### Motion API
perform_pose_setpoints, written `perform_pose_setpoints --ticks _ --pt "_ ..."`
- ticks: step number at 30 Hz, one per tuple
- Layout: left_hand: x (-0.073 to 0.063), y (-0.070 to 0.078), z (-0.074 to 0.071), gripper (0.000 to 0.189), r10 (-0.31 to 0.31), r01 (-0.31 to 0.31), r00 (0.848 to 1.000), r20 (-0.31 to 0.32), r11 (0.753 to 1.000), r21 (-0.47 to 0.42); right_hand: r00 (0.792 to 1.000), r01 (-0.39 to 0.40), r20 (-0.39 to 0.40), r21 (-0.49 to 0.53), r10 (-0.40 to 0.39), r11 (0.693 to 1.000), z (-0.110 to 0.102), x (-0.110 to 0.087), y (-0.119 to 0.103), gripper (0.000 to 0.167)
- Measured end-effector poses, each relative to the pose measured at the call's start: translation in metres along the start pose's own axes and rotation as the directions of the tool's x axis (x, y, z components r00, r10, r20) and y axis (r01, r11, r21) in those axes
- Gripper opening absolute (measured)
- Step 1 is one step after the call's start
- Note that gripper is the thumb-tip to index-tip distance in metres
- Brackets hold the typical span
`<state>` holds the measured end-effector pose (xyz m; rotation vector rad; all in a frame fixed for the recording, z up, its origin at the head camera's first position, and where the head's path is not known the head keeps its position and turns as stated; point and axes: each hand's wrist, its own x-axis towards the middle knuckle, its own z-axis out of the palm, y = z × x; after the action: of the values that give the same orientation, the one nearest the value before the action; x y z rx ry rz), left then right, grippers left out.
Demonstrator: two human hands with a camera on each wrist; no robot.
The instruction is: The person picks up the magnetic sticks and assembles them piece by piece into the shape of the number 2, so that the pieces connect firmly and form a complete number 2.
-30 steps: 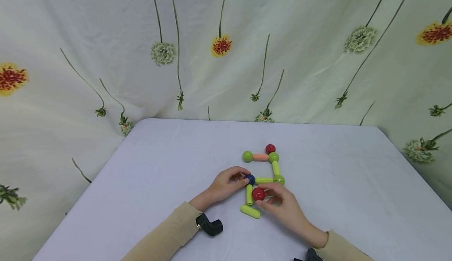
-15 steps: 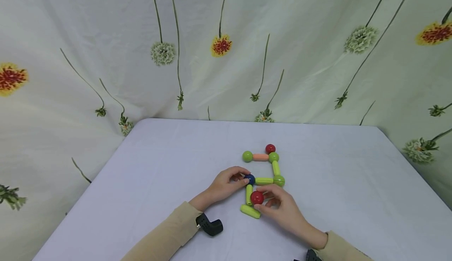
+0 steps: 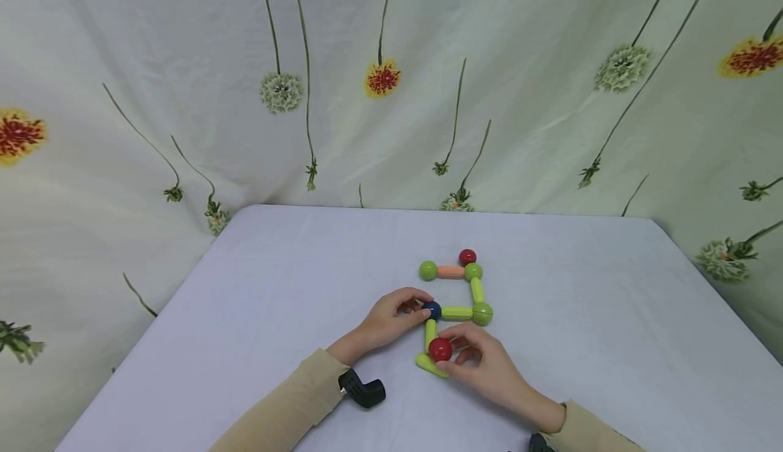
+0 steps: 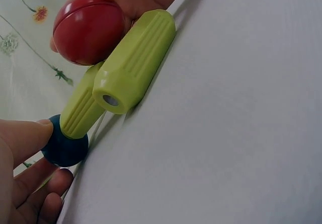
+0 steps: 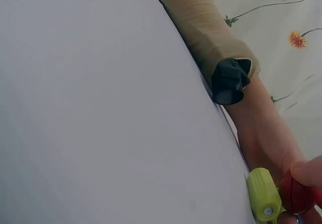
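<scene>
My left hand point(image 3: 388, 319) pinches a dark blue ball point(image 3: 431, 310) between thumb and fingers. From this ball one yellow-green magnetic rod point(image 3: 457, 313) runs right to a green ball point(image 3: 482, 313), and a second rod point(image 4: 80, 108) points toward me. My right hand point(image 3: 489, 367) pinches a glossy red ball point(image 3: 440, 349) right at that second rod's near end. Partly covered by the red ball in the head view, a loose yellow-green rod point(image 4: 136, 58) lies on the table, a round metal spot in its end.
Farther back, another rod point(image 3: 477, 290) joins the green ball to a second green ball point(image 3: 474, 272). An orange rod point(image 3: 450, 272) leads left to a third green ball point(image 3: 428, 270); a smaller-looking red ball point(image 3: 467, 256) sits behind. White cloth covers the table point(image 3: 293, 255).
My right hand has moved the red ball toward me and slightly left, down to the near end of the rod. The left hand has stayed on the blue ball.
</scene>
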<state>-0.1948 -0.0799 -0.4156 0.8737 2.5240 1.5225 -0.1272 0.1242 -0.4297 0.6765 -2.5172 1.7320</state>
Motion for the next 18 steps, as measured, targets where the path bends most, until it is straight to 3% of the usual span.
perform_pose_setpoints --ticks 5,11,18 --pt "-0.0026 0.0112 -0.0034 0.024 0.006 -0.006 1.000 -0.001 1.000 -0.001 1.000 0.017 0.009 0.015 -0.017 1.000 0.0007 -0.0006 0.0083 0.035" --pt "-0.0022 0.0106 -0.0034 0.025 0.004 -0.004 1.000 0.002 1.000 -0.005 0.999 -0.015 0.030 0.014 0.015 1.000 0.0013 -0.0007 0.0072 0.034" --pt "-0.0022 0.0092 -0.0032 0.026 -0.007 0.008 1.000 0.006 1.000 -0.007 0.998 0.005 0.062 0.021 -0.007 1.000 0.0029 -0.0022 0.0072 0.034"
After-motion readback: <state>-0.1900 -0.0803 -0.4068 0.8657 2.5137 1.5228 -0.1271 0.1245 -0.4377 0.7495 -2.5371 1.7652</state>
